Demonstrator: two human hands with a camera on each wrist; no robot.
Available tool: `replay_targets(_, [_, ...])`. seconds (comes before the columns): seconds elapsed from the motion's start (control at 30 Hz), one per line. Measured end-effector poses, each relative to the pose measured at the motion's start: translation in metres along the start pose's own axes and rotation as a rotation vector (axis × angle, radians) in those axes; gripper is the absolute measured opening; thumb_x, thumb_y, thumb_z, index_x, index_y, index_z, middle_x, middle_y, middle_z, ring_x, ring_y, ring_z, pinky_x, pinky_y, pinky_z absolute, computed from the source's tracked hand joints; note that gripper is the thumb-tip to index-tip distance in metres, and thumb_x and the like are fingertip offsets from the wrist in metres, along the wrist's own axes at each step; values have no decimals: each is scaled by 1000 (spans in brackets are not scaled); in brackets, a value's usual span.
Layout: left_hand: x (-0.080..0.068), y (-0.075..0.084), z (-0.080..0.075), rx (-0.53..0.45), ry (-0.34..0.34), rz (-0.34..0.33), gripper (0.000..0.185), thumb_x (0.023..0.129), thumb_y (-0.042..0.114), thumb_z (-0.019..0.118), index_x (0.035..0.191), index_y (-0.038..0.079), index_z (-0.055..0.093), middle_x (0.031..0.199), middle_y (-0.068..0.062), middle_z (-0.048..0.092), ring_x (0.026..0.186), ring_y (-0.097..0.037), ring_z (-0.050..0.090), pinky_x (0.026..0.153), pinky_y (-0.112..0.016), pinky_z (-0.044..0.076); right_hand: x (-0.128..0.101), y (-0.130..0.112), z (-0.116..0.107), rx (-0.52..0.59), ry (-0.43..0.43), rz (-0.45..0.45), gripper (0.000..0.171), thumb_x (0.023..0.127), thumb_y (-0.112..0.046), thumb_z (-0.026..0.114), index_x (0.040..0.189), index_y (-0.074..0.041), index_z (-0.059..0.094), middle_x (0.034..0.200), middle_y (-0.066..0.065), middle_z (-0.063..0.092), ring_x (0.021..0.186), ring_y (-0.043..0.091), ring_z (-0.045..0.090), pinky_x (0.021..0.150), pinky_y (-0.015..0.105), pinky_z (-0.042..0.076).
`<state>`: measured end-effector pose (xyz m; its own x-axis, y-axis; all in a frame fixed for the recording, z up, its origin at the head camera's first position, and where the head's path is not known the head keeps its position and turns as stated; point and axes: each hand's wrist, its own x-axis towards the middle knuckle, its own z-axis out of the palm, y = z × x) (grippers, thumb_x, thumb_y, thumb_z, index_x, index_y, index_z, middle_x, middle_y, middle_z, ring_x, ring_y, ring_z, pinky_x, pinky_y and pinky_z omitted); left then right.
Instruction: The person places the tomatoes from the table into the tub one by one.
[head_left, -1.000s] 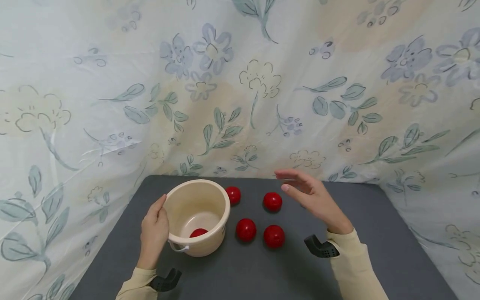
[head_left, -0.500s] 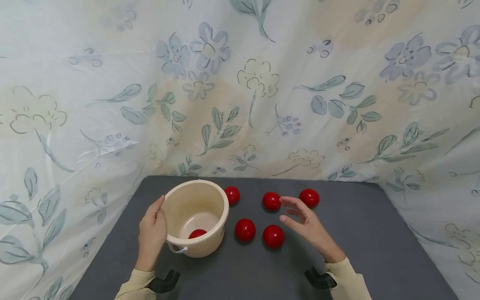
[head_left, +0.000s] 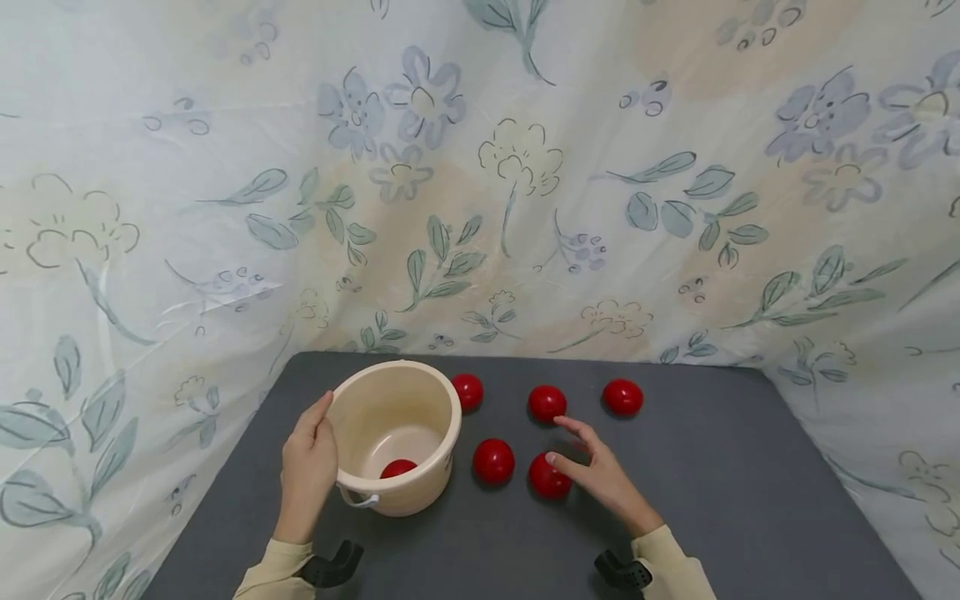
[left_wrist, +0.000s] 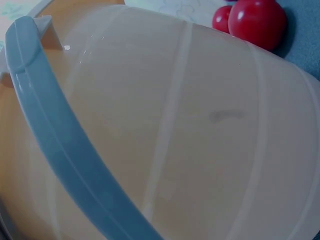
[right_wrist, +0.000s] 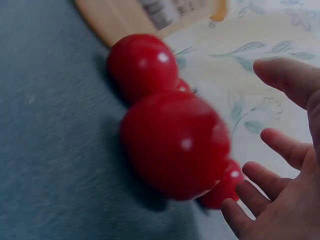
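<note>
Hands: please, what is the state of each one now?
Left hand: holds the side of the bucket.
Right hand: open, at a red ball, not gripping.

bucket: smooth cream plastic | balls: glossy red | table: matt grey | backdrop: floral cloth

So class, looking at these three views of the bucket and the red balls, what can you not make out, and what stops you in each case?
- Head view: most of the ball in the bucket, hidden by the bucket wall.
- Head view: whether the right hand touches the nearest ball; fingers cover its right side.
- Left wrist view: the left hand; the bucket wall fills the frame.
- Right wrist view: the balls behind, blocked by the blurred nearest ball.
</note>
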<state>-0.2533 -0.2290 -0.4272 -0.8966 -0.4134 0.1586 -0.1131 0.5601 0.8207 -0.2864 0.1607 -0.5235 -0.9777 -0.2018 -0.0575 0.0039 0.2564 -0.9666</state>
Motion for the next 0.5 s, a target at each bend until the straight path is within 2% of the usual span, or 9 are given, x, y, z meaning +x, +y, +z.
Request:
replay_targets(0.2, [0,0,0,0,-5,-6,46,109,22,32,150,16,51,158,-10,46,149,-35,39,117,-63,31,2,13,4,-12,-20,44,66,91,-32,73,149,-18,45,159,17,40,141,48,40,107,64,43])
replay_targets(0.5, [1,-1,1,-16,5,-11,45,109,22,32,149,16,52,158,-10,47,148,-34,40,118,-62,32,3,27,7,45,-50,40,77,90,-25,75,155,-14,35,159,16,40,143,40,42,115,55,38])
